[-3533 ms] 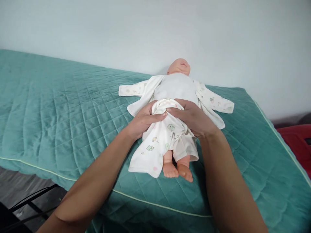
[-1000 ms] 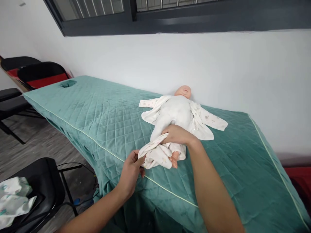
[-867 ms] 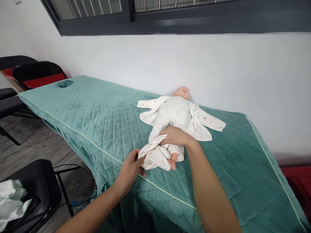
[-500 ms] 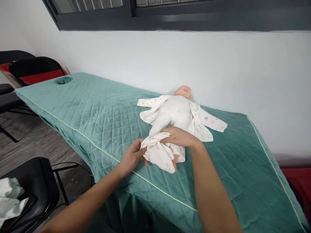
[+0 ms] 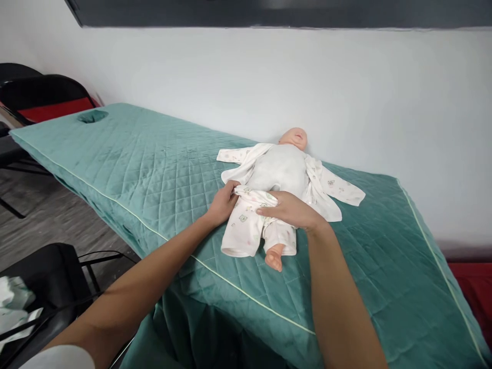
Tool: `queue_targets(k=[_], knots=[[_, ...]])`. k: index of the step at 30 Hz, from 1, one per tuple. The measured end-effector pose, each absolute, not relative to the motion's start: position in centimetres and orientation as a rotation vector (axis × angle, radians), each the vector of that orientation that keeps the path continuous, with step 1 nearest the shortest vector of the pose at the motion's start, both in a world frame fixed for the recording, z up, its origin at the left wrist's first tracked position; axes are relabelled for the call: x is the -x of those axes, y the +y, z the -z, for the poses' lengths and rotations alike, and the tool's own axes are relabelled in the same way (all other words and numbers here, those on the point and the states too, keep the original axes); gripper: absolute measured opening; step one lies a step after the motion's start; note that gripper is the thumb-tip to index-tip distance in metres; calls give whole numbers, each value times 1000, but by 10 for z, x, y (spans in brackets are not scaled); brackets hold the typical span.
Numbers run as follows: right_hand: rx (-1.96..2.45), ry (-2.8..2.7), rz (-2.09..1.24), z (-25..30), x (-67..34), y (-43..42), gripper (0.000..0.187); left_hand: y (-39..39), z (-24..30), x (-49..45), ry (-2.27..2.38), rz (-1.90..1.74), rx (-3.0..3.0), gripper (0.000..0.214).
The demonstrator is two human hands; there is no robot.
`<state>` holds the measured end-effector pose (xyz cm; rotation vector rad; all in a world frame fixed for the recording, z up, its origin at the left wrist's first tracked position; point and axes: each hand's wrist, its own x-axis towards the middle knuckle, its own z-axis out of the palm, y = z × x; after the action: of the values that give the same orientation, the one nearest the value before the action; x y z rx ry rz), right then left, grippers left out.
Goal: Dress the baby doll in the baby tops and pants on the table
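Your left hand (image 5: 223, 206) and right hand (image 5: 292, 209) have fingers (image 5: 269, 210) clamped on the patterned trousers (image 5: 242, 234) over the doll's legs.

– What is dressing the bed (image 5: 161, 154)?
– A green quilted cover (image 5: 384, 266) is lying over it, and a round hole (image 5: 93, 116) is showing near the bed's left end.
– And behind the bed?
– A pale wall (image 5: 230, 82) is rising along its far side, a dark frame (image 5: 246, 13) running across above.
– What is standing left of it?
– Two black chairs (image 5: 46, 92) are standing past the bed's left end; a nearer black chair (image 5: 54, 277) is holding crumpled white things (image 5: 13, 294) by its front side. Grey floor (image 5: 42, 200) is showing there.
– Right of the bed?
– Something red (image 5: 469, 287) is sitting just beside its edge.
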<state>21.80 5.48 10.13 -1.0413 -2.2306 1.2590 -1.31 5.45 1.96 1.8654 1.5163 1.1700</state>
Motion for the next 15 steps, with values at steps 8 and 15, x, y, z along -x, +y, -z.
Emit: queue_targets(k=[8,15], knots=[[1170,-2137,-976,-87,-215,60,28,93,-19,5,1458,-1219,-2215,28],[1183,-1966,-1039,-87,-212,59,29,98,-28,1,1287,-1236,-2261,26]])
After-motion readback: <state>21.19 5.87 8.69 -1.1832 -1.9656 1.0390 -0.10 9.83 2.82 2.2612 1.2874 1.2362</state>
